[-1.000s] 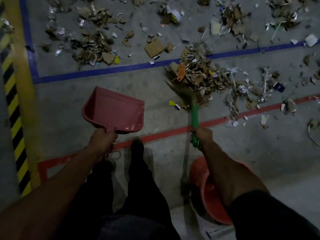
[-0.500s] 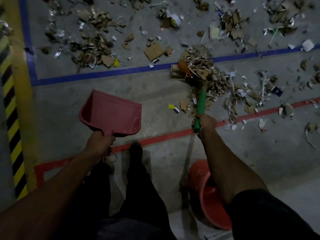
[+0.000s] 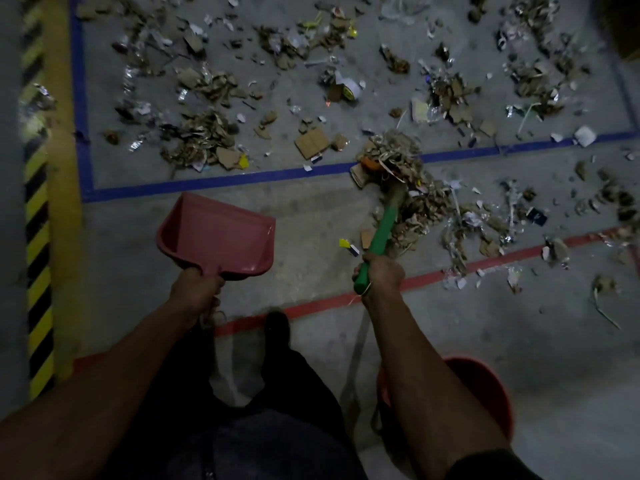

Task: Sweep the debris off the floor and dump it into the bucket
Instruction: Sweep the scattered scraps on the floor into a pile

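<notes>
My left hand [image 3: 195, 291] grips the handle of a pink dustpan [image 3: 218, 233], held above the grey floor with nothing in it. My right hand [image 3: 382, 273] is closed around the green handle of a hand broom [image 3: 381, 233]. Its bristles rest in a heap of cardboard scraps and paper debris [image 3: 405, 174] that lies across the blue floor line. The dustpan is to the left of the heap, apart from it. A red bucket [image 3: 485, 386] stands on the floor at the lower right, partly hidden behind my right forearm.
More cardboard, foil and paper litter [image 3: 204, 136] is scattered over the floor beyond the blue tape line [image 3: 207, 183] and to the right. A red tape line [image 3: 450, 271] crosses near my feet. A yellow and black hazard stripe [image 3: 36, 237] runs along the left edge.
The broom head has swung further out and to the right, pushing into the heap at the blue line. My view has tilted up, showing more littered floor. The dustpan has stayed about where it was.
</notes>
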`<action>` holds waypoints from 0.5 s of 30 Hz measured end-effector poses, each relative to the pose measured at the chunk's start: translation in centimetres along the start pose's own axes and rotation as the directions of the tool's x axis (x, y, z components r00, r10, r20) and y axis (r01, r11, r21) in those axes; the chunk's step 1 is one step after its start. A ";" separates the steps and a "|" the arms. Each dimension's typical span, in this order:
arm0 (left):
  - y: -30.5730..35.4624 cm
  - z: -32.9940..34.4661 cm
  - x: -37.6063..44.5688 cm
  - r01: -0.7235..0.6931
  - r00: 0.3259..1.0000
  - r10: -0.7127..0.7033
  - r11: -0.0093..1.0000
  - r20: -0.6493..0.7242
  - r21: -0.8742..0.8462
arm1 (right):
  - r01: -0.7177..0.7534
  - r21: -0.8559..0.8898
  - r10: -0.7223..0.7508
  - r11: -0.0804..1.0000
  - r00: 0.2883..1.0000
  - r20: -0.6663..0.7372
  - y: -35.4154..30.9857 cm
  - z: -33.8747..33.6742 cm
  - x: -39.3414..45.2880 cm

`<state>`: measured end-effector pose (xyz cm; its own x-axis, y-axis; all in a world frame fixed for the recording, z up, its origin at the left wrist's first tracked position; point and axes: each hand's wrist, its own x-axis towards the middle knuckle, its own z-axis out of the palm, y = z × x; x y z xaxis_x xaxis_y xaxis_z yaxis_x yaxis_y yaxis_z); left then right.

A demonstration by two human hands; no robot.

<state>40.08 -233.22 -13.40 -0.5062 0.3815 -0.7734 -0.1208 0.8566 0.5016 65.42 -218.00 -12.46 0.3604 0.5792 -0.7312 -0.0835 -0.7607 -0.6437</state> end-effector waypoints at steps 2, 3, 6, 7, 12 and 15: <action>0.3 -1.4 0.9 -0.009 1.000 0.009 1.000 -0.011 -0.009 | -0.028 0.009 0.028 1.000 1.000 0.008 0.4 1.6 -1.2; 0.4 -2.2 1.5 -0.003 1.000 0.003 1.000 -0.006 -0.018 | -0.046 0.024 0.046 0.999 0.999 0.005 0.7 2.5 -1.7; 0.4 -5.2 3.9 0.019 0.999 -0.018 0.999 0.034 -0.029 | -0.076 0.051 0.077 0.996 0.997 -0.012 1.3 6.1 -3.7; 0.4 -6.5 4.9 0.019 0.999 -0.018 0.999 0.045 -0.031 | -0.080 0.047 0.081 0.996 0.996 -0.022 1.7 7.6 -4.3; 0.5 -13.8 11.2 0.012 0.997 -0.009 0.999 0.082 -0.040 | -0.091 0.085 0.097 0.992 0.992 -0.079 3.6 17.2 -8.5; 0.7 -19.1 14.7 0.025 0.992 -0.024 1.000 0.127 -0.009 | -0.078 0.063 0.085 0.995 0.990 -0.115 5.5 23.7 -12.8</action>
<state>16.25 -233.69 -17.02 -0.3909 0.4021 -0.8280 -0.1414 0.8626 0.4857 38.33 -222.59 -12.00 0.4562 0.4751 -0.7524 -0.1701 -0.7834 -0.5978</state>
